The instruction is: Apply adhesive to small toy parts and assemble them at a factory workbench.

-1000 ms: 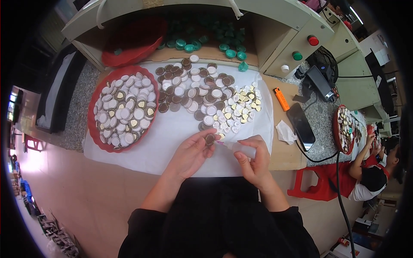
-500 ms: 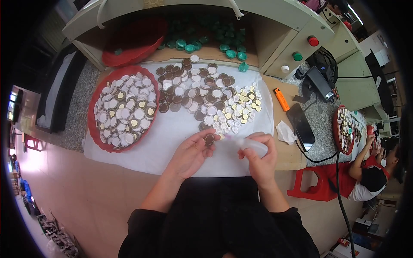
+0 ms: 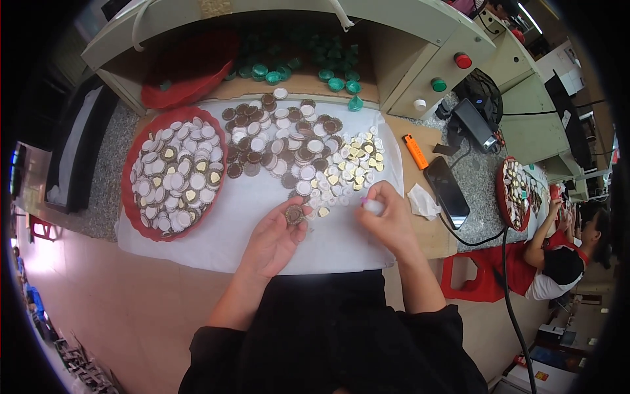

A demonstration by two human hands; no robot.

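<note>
White sheeting covers the counter where a seated worker sorts discs. Left hand pinches a brown scalloped disc flat at its fingertips for fitting; right hand closes its grip on a small white piece, near the loose pile.

Dark phone screen lying right of white sheet

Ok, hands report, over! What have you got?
Left hand pinches a brown round piece. Right hand grips a small white piece. Loose pieces piled just beyond; nothing between hands.
</note>
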